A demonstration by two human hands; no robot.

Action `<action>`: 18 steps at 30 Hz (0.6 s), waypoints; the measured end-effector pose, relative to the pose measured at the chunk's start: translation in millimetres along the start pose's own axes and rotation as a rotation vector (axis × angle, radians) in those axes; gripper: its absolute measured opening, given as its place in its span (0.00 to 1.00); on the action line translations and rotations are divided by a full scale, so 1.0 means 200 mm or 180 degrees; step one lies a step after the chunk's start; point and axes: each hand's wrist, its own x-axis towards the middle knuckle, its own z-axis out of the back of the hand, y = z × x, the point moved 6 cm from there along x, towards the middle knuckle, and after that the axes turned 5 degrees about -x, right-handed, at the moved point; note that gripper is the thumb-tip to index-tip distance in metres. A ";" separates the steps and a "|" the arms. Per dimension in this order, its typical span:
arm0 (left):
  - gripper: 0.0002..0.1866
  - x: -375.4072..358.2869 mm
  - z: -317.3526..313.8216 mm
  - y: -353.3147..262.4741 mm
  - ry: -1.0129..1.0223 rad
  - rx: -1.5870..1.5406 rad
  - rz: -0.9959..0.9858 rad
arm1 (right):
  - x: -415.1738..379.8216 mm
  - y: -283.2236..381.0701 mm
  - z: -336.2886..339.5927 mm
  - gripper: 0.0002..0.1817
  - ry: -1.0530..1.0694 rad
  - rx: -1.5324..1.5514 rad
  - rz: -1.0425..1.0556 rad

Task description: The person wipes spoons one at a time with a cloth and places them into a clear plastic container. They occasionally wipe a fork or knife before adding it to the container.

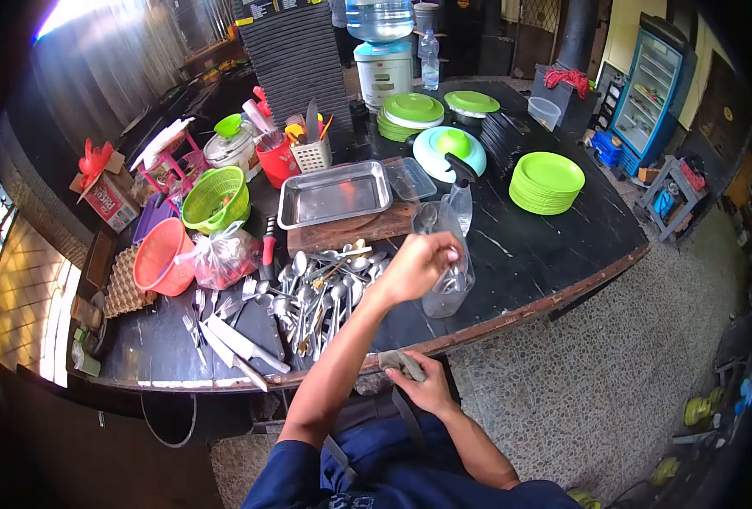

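The left hand (418,265) pinches spoons (454,280) into a clear jug (444,254) at the desk (545,246) edge — thin, stiff, slippery metal, best gripped by the handles — while the right hand (427,388) clutches a limp cloth (401,363).
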 end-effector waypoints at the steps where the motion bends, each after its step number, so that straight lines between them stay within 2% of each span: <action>1: 0.07 0.00 -0.04 0.02 0.0096 0.0170 -0.0222 | -0.01 -0.01 0.00 0.18 0.0011 -0.0044 0.0076; 3: 0.08 -0.01 -0.09 0.11 0.0143 0.0317 -0.0264 | -0.02 -0.04 0.00 0.18 0.0047 -0.0057 0.0030; 5: 0.09 -0.03 -0.14 0.14 0.0293 0.1262 -0.1011 | -0.02 -0.06 -0.01 0.19 0.0100 -0.0076 -0.0005; 6: 0.12 -0.03 -0.15 0.18 0.0498 0.1266 -0.0739 | -0.03 -0.06 -0.02 0.19 0.0100 -0.0090 0.0039; 7: 0.12 -0.03 -0.15 0.19 0.0484 0.1274 -0.0738 | -0.03 -0.06 -0.02 0.20 0.0103 -0.0103 0.0083; 9: 0.16 -0.04 -0.16 0.23 0.0459 0.1345 -0.0230 | -0.03 -0.04 -0.04 0.20 0.0153 -0.0087 0.0116; 10: 0.19 -0.06 -0.16 0.21 0.0366 0.1537 -0.0246 | -0.03 -0.03 -0.04 0.21 0.0189 -0.0066 0.0138; 14: 0.17 -0.07 -0.11 0.15 0.0296 0.1462 -0.0223 | -0.02 -0.04 -0.07 0.21 0.0280 -0.0037 0.0231; 18: 0.14 -0.16 0.08 0.10 -0.0489 0.0854 -0.0282 | -0.03 0.02 -0.06 0.19 0.0367 -0.0100 -0.0111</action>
